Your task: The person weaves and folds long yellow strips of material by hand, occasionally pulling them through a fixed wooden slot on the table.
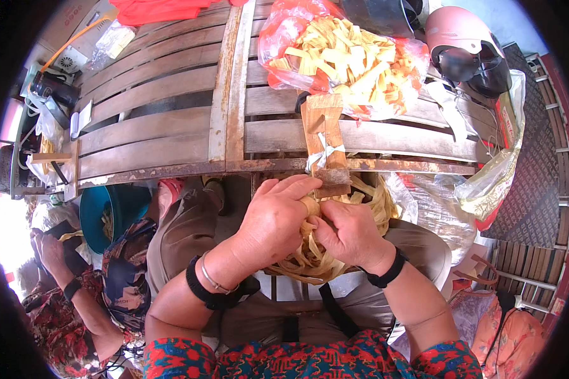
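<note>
Both hands meet over my lap at the table's near edge. My left hand (275,221) presses its fingers near the foot of a wooden block (322,123) and grips pale yellow plant-fibre strips (310,205). Close beside it, my right hand (351,234) pinches the same strips between thumb and bent fingers. White cloth (324,153) is tied around the block, which juts over the table edge. Below my hands, a bundle of long, flat strips (319,262) lies in a loose coil on my lap. The exact finger contact is partly hidden.
A red-and-clear plastic bag of cut yellow strips (354,54) lies on the slatted table (152,136). A pink helmet (455,30) sits at the back right. On the left are a teal bucket (98,218) and another person's hand (50,252).
</note>
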### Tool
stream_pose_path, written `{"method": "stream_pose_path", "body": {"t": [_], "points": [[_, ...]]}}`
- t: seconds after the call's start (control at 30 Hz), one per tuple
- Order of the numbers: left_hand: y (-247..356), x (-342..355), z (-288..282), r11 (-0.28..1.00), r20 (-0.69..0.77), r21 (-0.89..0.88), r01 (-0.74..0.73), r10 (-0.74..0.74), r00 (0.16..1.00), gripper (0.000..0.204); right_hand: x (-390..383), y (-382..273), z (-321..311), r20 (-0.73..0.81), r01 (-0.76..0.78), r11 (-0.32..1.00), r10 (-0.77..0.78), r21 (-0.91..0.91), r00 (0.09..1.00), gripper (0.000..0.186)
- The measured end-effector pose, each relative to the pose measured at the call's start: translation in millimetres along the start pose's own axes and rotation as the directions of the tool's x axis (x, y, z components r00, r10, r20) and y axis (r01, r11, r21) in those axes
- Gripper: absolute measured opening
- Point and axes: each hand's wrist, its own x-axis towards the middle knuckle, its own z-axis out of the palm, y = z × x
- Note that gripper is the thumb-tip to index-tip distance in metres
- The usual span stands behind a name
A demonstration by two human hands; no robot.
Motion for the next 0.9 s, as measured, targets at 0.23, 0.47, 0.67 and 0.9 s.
{"method": "stream_pose_path", "body": {"t": [0.23, 0.47, 0.67, 0.9], "points": [[-3.2, 8.1, -28.2, 0.826, -0.073, -0.563, 0.034, -0.091, 0.993, 0.008, -0.1, 0.9, -3.2, 0.447, -0.581, 0.408, 0.382, 0.704, 0.809, 0.048], [-5.7, 10.1, -42.9, 0.579, -0.01, -0.763, 0.287, -0.455, 0.891, 0.017, -8.6, 5.7, -11.8, 0.601, -0.609, 0.03, 0.13, 0.792, 0.788, 0.051], [-10.4, 4.6, -17.4, 0.064, 0.449, -0.861, 0.504, -0.366, 0.815, 0.023, -0.6, 1.6, -10.5, 0.633, -0.654, 0.022, 0.233, 0.756, 0.739, 0.042], [-6.4, 0.4, -2.5, 0.014, 0.311, -0.927, 0.375, -0.527, 0.791, 0.008, -4.6, 16.8, -20.4, 0.248, -0.505, 0.566, 0.47, 0.652, 0.847, 0.029]]}}
